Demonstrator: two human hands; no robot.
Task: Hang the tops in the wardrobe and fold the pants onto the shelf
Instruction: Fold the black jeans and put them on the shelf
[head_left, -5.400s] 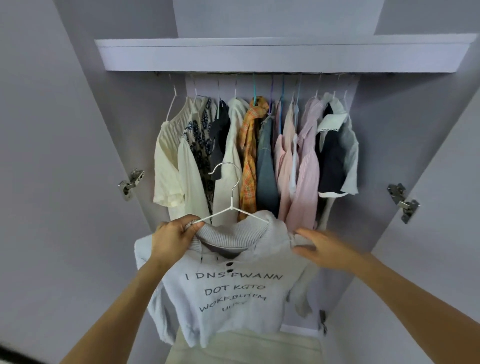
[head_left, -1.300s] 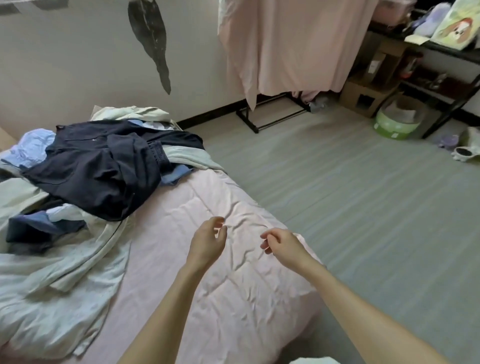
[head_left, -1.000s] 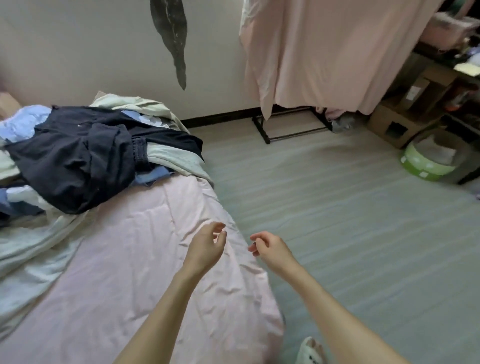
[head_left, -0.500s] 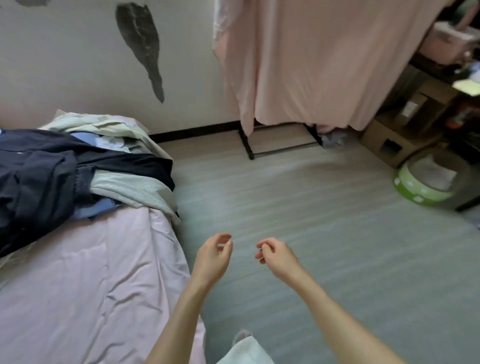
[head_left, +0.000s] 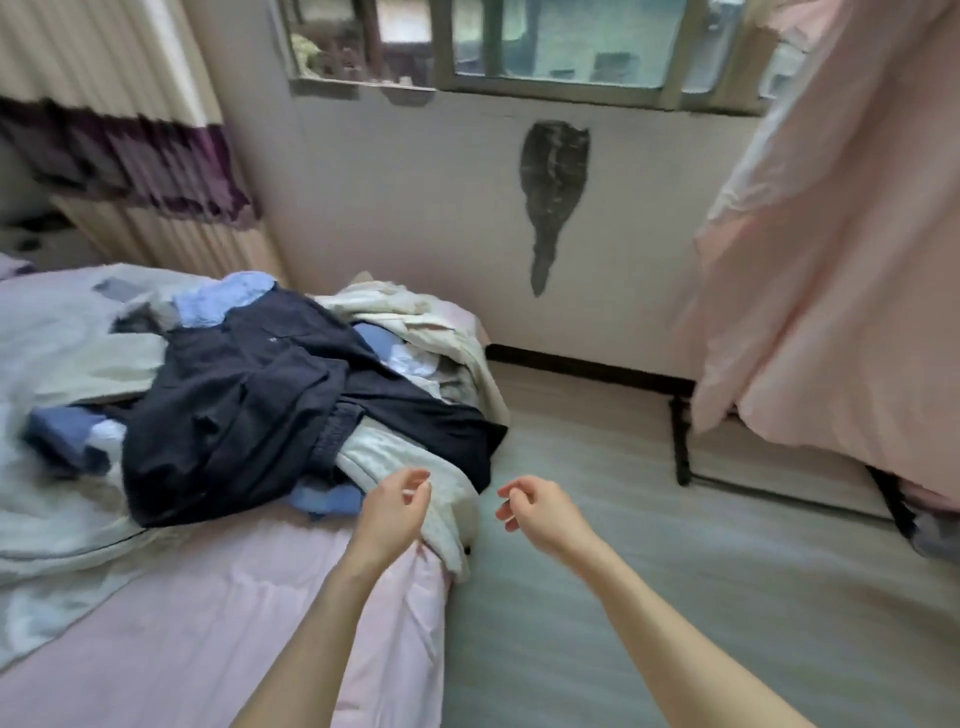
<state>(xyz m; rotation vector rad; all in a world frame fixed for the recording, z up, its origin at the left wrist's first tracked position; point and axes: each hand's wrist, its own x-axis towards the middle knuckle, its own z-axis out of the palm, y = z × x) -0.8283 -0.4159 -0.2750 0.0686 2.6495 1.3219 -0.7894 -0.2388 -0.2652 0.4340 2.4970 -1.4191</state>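
The heap of dark navy and pale crumpled clothes lies on the pink bed, ahead-left of both hands. The left hand is nearer; the right hand hangs over the floor. Both have loosely curled fingers and hold nothing.

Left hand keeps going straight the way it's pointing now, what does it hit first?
Probably the pale grey garment at the near edge of the clothes pile, just beyond the left hand; the dark navy garment lies behind it. Depth is unclear.

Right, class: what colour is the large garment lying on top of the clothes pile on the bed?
Dark navy blue garment, clearest in the head view.
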